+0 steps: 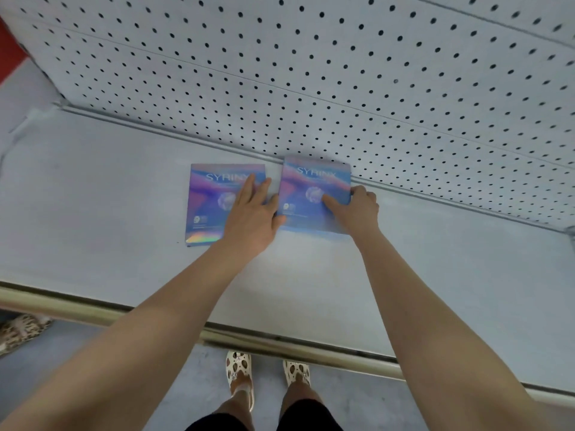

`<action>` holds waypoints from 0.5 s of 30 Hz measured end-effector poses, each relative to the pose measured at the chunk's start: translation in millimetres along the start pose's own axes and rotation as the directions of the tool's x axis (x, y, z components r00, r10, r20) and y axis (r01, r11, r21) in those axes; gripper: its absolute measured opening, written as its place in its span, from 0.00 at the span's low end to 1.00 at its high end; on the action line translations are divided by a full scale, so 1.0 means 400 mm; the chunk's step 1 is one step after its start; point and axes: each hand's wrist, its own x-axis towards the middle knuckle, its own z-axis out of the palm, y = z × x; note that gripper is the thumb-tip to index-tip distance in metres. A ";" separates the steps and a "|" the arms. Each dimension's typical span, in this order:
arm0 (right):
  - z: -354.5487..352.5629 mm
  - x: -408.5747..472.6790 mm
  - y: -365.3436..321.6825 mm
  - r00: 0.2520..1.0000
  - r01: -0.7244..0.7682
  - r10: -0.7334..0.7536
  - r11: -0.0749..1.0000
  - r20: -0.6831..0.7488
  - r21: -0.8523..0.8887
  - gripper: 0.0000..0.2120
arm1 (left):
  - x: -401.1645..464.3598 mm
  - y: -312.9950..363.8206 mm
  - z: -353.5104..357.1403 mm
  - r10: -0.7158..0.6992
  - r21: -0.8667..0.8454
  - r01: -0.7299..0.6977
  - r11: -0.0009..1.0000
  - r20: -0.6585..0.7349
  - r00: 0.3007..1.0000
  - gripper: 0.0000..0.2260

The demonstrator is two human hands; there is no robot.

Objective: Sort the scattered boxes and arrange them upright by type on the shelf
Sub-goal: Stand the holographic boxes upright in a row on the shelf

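Hands work side by side on a pale grey metal shelf backed by a white pegboard panel dotted with dark holes. The left hand lies with straight, relaxed fingers on the right part of a flat iridescent blue-and-purple box printed "SYRINX", which rests face up on the shelf just in front of the pegboard. The right hand grips a second box of the same design, thumb across its front face and fingers curled round its right edge; this box is raised, its top edge against or very near the pegboard, its lower edge at the shelf surface. The two boxes sit just beside each other, a narrow gap between them. Below the shelf's beige front rail appear the person's feet in cream perforated clogs on a grey floor.
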 end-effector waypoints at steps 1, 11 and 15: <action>-0.005 -0.002 0.001 1.000 -0.014 0.014 0.994 0.000 0.113 0.30 | -0.005 0.003 -0.006 0.011 0.002 -0.011 1.000 0.004 1.000 0.29; -0.045 -0.066 -0.021 0.998 0.048 -0.061 0.941 0.028 0.336 0.29 | -0.111 -0.095 -0.082 -0.581 -0.072 0.577 0.814 -0.122 0.805 0.41; -0.030 -0.091 -0.022 1.000 0.013 -0.020 0.951 0.019 0.309 0.25 | -0.117 -0.136 -0.084 -0.639 -0.118 0.638 0.761 0.030 0.769 0.44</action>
